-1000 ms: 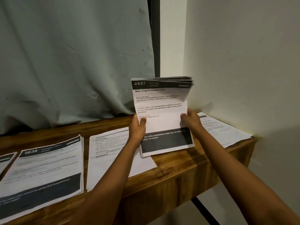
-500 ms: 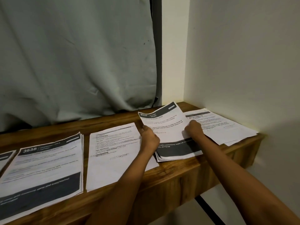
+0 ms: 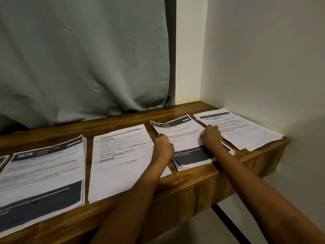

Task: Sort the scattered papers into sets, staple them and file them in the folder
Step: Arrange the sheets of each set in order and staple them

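Observation:
A stack of printed sheets headed 2437 (image 3: 184, 138) lies flat on the wooden shelf (image 3: 193, 184), right of centre. My left hand (image 3: 164, 146) grips its left edge with curled fingers. My right hand (image 3: 211, 136) holds its right edge, fingers curled over the paper. A stack headed 3638 (image 3: 44, 173) lies at the left. A white text set (image 3: 121, 161) lies between them, and my left forearm crosses its lower right corner. A set titled Mirror Cleaning (image 3: 241, 129) lies at the far right. No stapler or folder shows.
A grey curtain (image 3: 84, 59) hangs behind the shelf. A white wall (image 3: 263, 59) closes the right end. The corner of another sheet (image 3: 3, 160) shows at the far left. The shelf's front edge drops off right below the papers.
One second ago both hands held the 2437 stack upright above the shelf. They have lowered it, and it now lies flat between the white set and the Mirror Cleaning set.

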Tool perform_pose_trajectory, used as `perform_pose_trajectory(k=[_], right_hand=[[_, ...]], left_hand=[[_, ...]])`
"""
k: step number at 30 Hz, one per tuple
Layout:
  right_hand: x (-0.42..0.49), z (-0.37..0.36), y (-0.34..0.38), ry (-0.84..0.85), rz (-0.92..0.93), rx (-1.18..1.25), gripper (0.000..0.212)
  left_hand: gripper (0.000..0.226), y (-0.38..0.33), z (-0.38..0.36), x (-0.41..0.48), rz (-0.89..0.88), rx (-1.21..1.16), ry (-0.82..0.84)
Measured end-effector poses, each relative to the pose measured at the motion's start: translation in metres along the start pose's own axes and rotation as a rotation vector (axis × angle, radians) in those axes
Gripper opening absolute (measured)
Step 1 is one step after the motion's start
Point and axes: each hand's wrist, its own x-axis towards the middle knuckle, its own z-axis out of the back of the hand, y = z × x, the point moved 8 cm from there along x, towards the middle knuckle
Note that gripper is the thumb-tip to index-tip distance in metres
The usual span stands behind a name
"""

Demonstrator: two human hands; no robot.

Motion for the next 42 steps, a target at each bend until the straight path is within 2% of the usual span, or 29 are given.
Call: perform_pose_trajectory(k=[4, 9, 12, 17, 22, 29, 32, 34, 36, 38, 42], right_hand=[[-0.002, -0.005, -0.002, 0.009, -0.01, -0.025, 0.04], [-0.004, 0.003, -0.003, 0.028, 0.008, 0.009, 0.038], [-0.01, 0.012, -0.012, 0.03, 0.037, 0.031, 0.036], [-0.032, 0.014, -0.034, 0.036, 0.095, -0.058, 0.045], [-0.044, 0.016, -0.034, 0.048, 0.119, -0.056, 0.047], [-0.058, 0.017, -0.032, 0.012, 0.163, -0.137, 0.047], [-0.072, 0.023, -0.013, -0.034, 0.357, -0.13, 0.052], [-0.092, 0.016, 0.008, 0.071, 0.56, -0.065, 0.056], [-0.112, -0.003, 0.017, 0.274, 0.67, -0.064, 0.057], [-0.119, -0.018, 0.013, 0.404, 0.68, -0.145, 0.056], [-0.104, -0.016, -0.005, 0.473, 0.606, -0.218, 0.058]], left_hand=[[0.035, -0.005, 0.003, -0.004, -0.027, -0.005, 0.013], [0.067, -0.011, -0.009, -0.014, -0.028, 0.139, 0.198], [0.071, -0.019, -0.009, -0.028, -0.129, 0.197, 0.24], [0.086, -0.02, -0.013, -0.058, -0.258, 0.329, 0.356], [0.078, -0.012, -0.025, -0.072, -0.289, 0.421, 0.434], [0.066, -0.008, -0.033, -0.076, -0.323, 0.475, 0.407], [0.066, -0.012, -0.032, -0.076, -0.354, 0.545, 0.376], [0.064, -0.014, -0.034, -0.077, -0.4, 0.573, 0.36], [0.061, -0.013, -0.039, -0.077, -0.404, 0.558, 0.392], [0.06, -0.01, -0.042, -0.077, -0.387, 0.552, 0.424], [0.061, -0.007, -0.043, -0.076, -0.378, 0.565, 0.434]])
